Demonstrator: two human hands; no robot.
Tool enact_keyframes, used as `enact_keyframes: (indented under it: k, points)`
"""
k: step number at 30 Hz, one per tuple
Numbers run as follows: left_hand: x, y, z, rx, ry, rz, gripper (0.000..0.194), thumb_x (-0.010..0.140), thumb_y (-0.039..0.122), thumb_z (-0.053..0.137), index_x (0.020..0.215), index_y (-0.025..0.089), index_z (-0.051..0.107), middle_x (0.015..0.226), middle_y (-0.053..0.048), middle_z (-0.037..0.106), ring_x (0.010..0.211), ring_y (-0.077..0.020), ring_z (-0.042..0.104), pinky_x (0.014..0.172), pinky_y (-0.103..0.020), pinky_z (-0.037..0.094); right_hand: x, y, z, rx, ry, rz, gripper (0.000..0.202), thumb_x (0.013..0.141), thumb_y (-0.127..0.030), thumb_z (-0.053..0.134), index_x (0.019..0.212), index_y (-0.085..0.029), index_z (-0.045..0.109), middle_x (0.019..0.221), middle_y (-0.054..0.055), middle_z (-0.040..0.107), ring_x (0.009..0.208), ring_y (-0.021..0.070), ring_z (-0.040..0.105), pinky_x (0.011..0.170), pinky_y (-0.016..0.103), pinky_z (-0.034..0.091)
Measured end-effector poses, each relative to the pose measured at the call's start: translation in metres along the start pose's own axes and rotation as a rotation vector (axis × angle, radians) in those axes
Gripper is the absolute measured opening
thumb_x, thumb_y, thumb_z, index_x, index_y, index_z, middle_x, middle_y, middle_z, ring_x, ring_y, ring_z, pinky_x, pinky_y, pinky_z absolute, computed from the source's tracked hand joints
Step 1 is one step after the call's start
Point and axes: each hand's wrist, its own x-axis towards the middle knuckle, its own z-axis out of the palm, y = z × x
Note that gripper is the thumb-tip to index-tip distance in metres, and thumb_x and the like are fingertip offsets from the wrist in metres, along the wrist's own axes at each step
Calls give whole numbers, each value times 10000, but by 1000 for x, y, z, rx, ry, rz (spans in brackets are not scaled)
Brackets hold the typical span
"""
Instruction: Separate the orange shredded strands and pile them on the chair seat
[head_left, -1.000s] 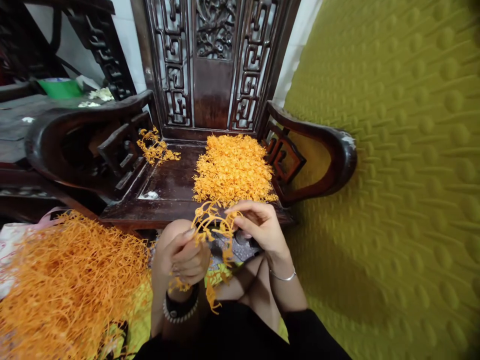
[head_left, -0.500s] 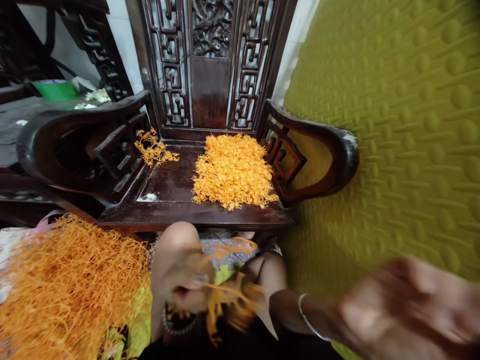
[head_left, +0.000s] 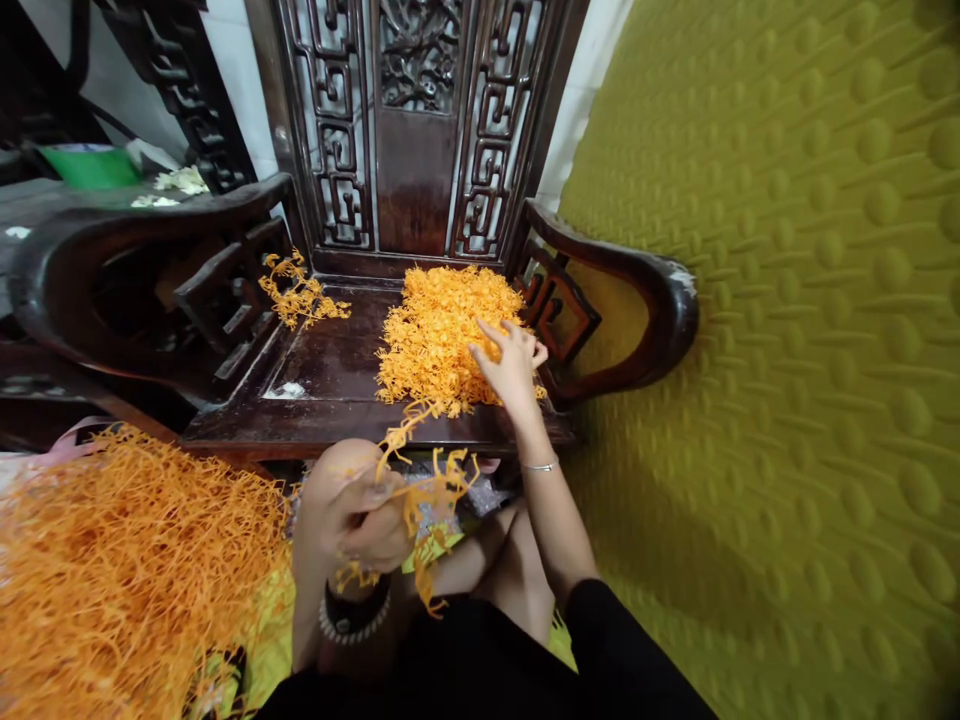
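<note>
A thick mat of small orange knotted pieces (head_left: pixel 427 340) lies on the dark wooden chair seat (head_left: pixel 337 350). Over its right side is my right hand (head_left: pixel 511 365), fingers spread, at or just above the pieces; contact cannot be told. Low in front of my knee, my left hand (head_left: pixel 375 525) is closed on orange knotted strands (head_left: pixel 439 490), which hang out to its right and reach up toward the seat's front edge. A smaller orange tangle (head_left: pixel 296 295) rests at the seat's back left.
A big heap of loose orange strands (head_left: pixel 142 570) fills the lower left. Curved armrests (head_left: pixel 675 310) flank the seat. A yellow-green textured surface (head_left: pixel 787 350) spans the right side. A green container (head_left: pixel 90 166) stands at the upper left.
My right hand has swung from the lower right up to the orange mat on the seat. My left hand still grips the strands, now raised slightly. The view has shifted a little.
</note>
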Motion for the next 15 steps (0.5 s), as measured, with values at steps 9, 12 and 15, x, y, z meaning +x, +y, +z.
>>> enact_keyframes:
  k: [9, 12, 15]
  points:
    - [14, -1, 6, -75, -81, 70, 631, 951, 311, 405, 352, 206, 238, 235, 65, 144, 186, -33, 80, 231, -164, 141, -61, -17, -61, 831, -692, -138, 289, 940, -418, 543, 971, -216, 746, 981, 62, 715, 961, 193, 647, 905, 347, 471]
    - [13, -1, 13, -57, -20, 27, 643, 944, 358, 439, 355, 210, 229, 257, 65, 137, 213, -40, 71, 244, -184, 123, -78, -23, -77, 1046, -847, -200, 346, 921, -502, 556, 1032, -225, 732, 989, 59, 707, 943, 187, 645, 886, 325, 481]
    - [14, -4, 22, 85, 264, 62, 588, 917, 391, 499, 387, 196, 340, 308, 63, 193, 262, -47, 131, 287, -186, 173, -94, -25, -82, 1301, -823, -77, 485, 856, -616, 581, 1094, -210, 700, 983, 66, 685, 894, 191, 638, 856, 322, 499]
